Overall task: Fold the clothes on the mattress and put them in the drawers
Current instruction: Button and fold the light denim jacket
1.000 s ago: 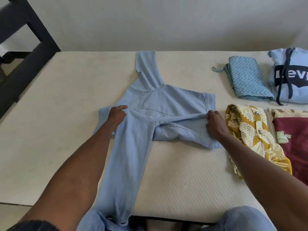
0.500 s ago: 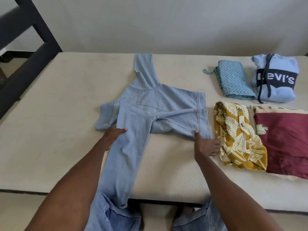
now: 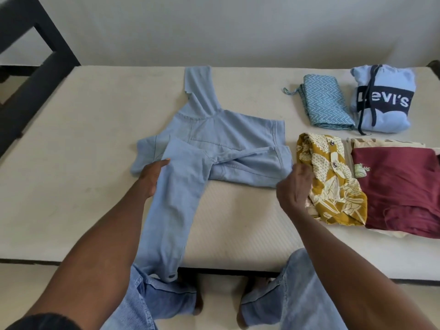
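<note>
Now left hand [image 3: 152,179] laid flat, fingers straight, on light-blue jeans [image 3: 214,148], likely pinning the folded leg. Right hand [image 3: 294,186] loosely curled at jeans' right edge, grip unclear. Jeans mid-mattress [image 3: 71,163]; folded mustard print shirt [image 3: 331,179] just right.

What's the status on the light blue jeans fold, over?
Left hand flat on the jeans leg. Right hand at their right edge, grip unclear. Jeans half folded on mattress. Yellow patterned garment close beside right hand.
</note>
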